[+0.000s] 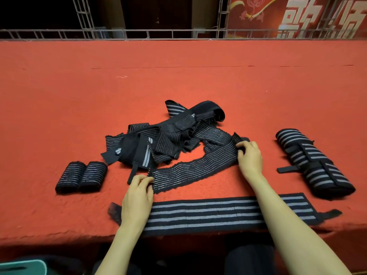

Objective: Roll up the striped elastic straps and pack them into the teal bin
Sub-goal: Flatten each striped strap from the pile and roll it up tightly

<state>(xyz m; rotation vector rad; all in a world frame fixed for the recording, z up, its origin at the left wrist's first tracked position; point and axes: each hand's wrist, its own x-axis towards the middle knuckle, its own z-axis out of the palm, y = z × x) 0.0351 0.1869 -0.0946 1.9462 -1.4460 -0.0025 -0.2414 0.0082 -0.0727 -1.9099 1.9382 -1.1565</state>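
Black elastic strap (190, 171) lies stretched across the red table (79, 96), soft and springy; I judge it rolls best from an end, kept taut. My left hand (139, 193) pinches its near-left end, my right hand (250, 157) grips the far-right end. Near-left, below the table edge, sits the teal bin (21, 266).

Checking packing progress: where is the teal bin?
The teal bin sits in the head view's bottom-left corner, below the front edge of the red table, only partly in frame.

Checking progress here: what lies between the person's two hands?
In the head view, a thin-striped strap stretches flat on the red cloth from the left hand to the right hand, both holding it.
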